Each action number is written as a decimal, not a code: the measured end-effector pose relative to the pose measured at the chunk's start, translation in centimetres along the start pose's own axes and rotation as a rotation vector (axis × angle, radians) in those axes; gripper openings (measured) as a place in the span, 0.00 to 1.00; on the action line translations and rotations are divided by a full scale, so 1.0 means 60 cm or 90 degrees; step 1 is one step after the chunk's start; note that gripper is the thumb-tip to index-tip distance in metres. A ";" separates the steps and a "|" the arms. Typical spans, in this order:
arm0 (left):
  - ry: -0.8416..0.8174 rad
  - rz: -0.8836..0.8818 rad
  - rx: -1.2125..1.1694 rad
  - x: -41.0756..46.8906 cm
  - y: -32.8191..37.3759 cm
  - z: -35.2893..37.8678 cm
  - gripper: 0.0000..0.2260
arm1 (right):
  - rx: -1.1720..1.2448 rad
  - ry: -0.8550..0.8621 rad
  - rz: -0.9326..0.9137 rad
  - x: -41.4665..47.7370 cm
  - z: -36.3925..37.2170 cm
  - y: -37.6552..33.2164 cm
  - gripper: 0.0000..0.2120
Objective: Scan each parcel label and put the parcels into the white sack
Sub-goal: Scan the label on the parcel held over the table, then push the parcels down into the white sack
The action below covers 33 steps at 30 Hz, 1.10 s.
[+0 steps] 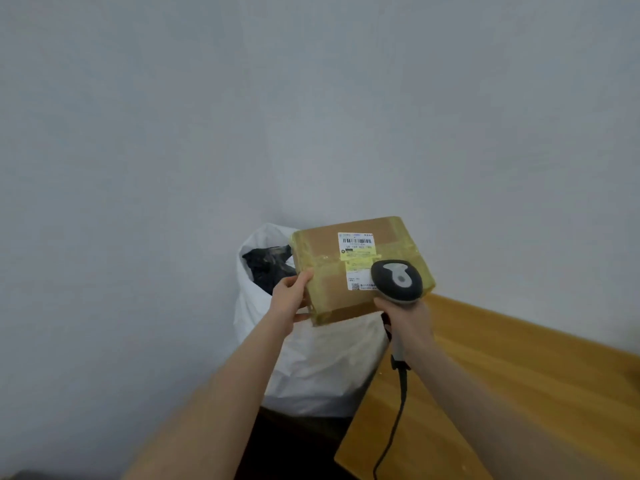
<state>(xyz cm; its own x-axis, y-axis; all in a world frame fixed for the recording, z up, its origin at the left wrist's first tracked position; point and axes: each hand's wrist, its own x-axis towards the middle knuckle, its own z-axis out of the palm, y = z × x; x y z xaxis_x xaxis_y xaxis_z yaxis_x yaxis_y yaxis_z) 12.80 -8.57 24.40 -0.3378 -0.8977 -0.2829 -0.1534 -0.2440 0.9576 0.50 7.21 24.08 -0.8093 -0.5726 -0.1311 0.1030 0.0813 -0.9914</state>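
- The only print in view is a white shipping label (356, 259) stuck on the top face of the brown parcel (323, 271), toward that face's 2 o'clock.
- A black barcode (358, 241) runs across the label at its 12 o'clock.
- Just under the barcode is a row of large digits (358, 247). It seems to start "59 159", and the rest is too blurred to read.
- A QR code (355, 286) sits at the label's 7 o'clock.
- The remaining small lines are unreadable, and the scanner (397, 280) covers the label's 4 o'clock corner.
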 end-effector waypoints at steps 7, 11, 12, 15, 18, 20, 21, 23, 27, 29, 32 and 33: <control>0.056 -0.055 -0.038 0.151 0.027 -0.065 0.24 | -0.036 -0.050 -0.033 0.091 0.145 -0.018 0.11; 0.094 -0.100 -0.079 0.239 0.033 -0.086 0.26 | -0.036 -0.087 -0.016 0.165 0.214 -0.009 0.10; 0.097 -0.114 -0.073 0.262 0.033 -0.094 0.27 | -0.039 -0.101 -0.013 0.187 0.229 -0.005 0.10; 0.042 -0.191 0.094 0.305 0.040 -0.112 0.22 | -0.056 -0.146 -0.005 0.252 0.282 0.002 0.08; -0.077 -0.202 0.399 0.329 0.052 -0.128 0.08 | -0.096 -0.171 0.014 0.304 0.337 0.009 0.11; 0.017 -0.068 0.540 0.357 0.067 -0.145 0.10 | -0.152 -0.178 0.023 0.330 0.367 0.016 0.19; 0.104 0.003 0.597 0.380 0.072 -0.160 0.10 | -0.182 -0.174 0.023 0.339 0.376 0.018 0.21; 0.220 0.081 0.637 0.421 0.077 -0.192 0.10 | -0.230 -0.163 0.015 0.354 0.389 0.021 0.23; 0.169 0.002 0.508 0.513 0.052 -0.236 0.32 | -0.299 -0.165 -0.009 0.378 0.400 0.017 0.21; 0.116 -0.065 0.377 0.546 0.040 -0.245 0.32 | -0.356 -0.197 -0.017 0.377 0.407 0.015 0.19; 0.098 -0.015 0.408 0.578 0.029 -0.261 0.16 | -0.433 -0.227 -0.029 0.364 0.433 0.012 0.20; 0.113 0.025 0.427 0.591 0.031 -0.266 0.12 | -0.462 -0.241 -0.030 0.358 0.446 0.009 0.20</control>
<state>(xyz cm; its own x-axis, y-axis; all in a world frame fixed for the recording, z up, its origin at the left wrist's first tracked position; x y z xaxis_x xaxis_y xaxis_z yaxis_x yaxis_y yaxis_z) 15.36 -46.71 17.05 -0.2061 -0.9617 -0.1808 -0.7046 0.0176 0.7094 -1.36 -26.89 20.56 -0.5398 -0.8149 -0.2111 -0.4316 0.4832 -0.7618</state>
